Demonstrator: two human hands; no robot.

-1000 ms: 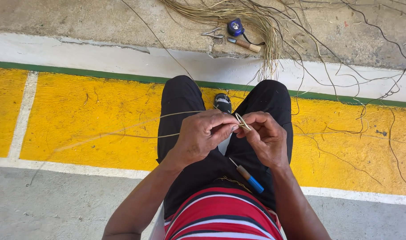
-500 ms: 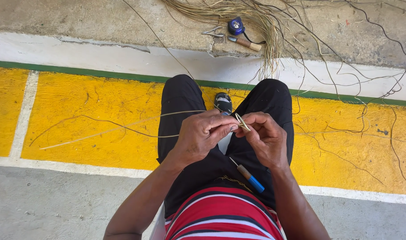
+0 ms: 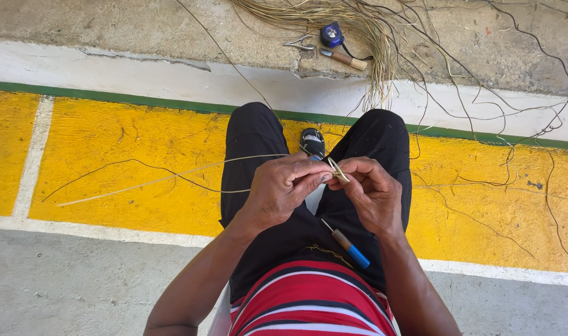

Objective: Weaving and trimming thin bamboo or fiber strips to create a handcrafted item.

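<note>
Above the lap, both hands, left (image 3: 282,190) and right (image 3: 371,193), pinch one fibre strand (image 3: 337,169); only a small start is woven, while the fibre bundle (image 3: 358,31) lies unused.

Bright, even daylight fills the head view, strongest on the pale concrete ledge (image 3: 140,28) at the top, which looks slightly washed out. The yellow painted floor (image 3: 140,143) is vivid and free of glare. Shadows are soft and short, with only faint ones under the hands and knees. Focus is sharp across the middle; the thin fibre strands (image 3: 358,25) stay crisp. Straight lines bow slightly toward the frame edges.
</note>
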